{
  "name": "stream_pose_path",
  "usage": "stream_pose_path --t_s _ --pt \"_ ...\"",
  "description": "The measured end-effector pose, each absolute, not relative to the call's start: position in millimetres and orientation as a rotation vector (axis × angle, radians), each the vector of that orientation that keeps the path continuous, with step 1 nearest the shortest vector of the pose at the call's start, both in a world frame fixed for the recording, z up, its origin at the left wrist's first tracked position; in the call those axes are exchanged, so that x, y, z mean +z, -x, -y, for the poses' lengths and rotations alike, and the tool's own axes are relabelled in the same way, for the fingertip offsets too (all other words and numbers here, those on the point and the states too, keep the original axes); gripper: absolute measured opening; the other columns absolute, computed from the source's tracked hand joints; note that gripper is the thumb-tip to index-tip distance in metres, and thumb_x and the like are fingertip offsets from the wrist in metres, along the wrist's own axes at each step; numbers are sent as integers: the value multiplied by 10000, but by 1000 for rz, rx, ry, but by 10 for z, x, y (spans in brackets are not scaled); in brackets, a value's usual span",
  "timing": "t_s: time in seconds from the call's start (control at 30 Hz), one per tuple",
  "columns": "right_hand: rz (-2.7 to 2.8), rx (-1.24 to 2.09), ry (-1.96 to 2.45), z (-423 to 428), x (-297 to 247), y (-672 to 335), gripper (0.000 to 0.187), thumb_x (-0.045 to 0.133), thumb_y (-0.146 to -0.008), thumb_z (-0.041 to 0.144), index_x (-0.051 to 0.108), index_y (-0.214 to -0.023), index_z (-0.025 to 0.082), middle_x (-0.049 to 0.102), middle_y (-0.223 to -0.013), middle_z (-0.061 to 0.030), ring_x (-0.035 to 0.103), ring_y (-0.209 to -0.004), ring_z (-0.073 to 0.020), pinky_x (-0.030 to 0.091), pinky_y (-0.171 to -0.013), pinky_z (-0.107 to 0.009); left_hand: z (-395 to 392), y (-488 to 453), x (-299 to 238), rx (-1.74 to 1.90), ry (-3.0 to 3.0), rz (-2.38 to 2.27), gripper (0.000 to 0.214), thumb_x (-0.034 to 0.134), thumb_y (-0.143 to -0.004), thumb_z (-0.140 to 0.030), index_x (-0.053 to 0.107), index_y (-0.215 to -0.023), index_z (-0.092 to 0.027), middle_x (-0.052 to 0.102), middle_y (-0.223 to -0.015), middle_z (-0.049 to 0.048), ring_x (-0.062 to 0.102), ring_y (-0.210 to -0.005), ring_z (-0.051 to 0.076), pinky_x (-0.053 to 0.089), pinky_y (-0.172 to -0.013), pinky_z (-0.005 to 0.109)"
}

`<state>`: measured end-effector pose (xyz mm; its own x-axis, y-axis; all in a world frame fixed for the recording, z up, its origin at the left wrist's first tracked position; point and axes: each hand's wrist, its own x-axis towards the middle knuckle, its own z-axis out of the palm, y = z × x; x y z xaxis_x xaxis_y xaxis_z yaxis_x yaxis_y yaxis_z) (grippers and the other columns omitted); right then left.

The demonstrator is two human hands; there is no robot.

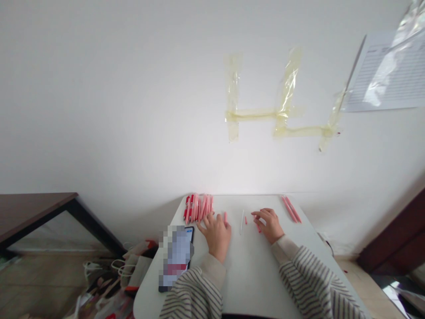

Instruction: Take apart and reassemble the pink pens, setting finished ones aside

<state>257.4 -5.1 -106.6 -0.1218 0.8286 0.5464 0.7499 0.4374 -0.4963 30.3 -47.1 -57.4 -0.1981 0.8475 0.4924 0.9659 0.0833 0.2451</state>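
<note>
My left hand (pixel 218 234) is spread over the white table, fingertips by the near ends of a row of pink pens (pixel 204 206). Just beyond its index finger lies a short pink pen barrel (pixel 226 217), partly hidden by the hand. My right hand (pixel 270 225) has its fingers stretched out and apart, over a pink pen part (pixel 257 225) that it seems to touch; the fingers cover some of it. Between the hands lie a thin white refill (pixel 242 222) and a small pink pen piece (pixel 246 220).
Two pink pens (pixel 291 209) lie at the table's (pixel 249 274) far right. Left of my left arm is a phone (pixel 189 232), partly blurred out. Bags (pixel 137 270) crowd the floor at left, near a dark desk (pixel 40 204). A white wall (pixel 149 110) stands behind the table.
</note>
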Motion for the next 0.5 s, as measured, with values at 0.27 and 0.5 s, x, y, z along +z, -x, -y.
stream_pose_path --t_s 0.27,0.5 --pt "1913 167 1354 82 -1056 -2525 251 645 -887 226 780 -1079 315 773 -993 -45 579 -1120 -286 448 -1017 -474 456 -323 -559 -902 2015 2104 195 680 -827 -277 719 -1018 -260 569 -1295 87 461 -1279 311 260 -1146 625" --pt "1955 190 1329 138 -1011 -2452 288 630 -893 202 774 -1080 366 784 -984 -11 590 -1137 -276 375 -1097 -546 444 -351 -557 -1025 2193 2022 121 709 -823 -208 752 -923 -262 575 -1274 82 458 -1281 298 303 -1136 605"
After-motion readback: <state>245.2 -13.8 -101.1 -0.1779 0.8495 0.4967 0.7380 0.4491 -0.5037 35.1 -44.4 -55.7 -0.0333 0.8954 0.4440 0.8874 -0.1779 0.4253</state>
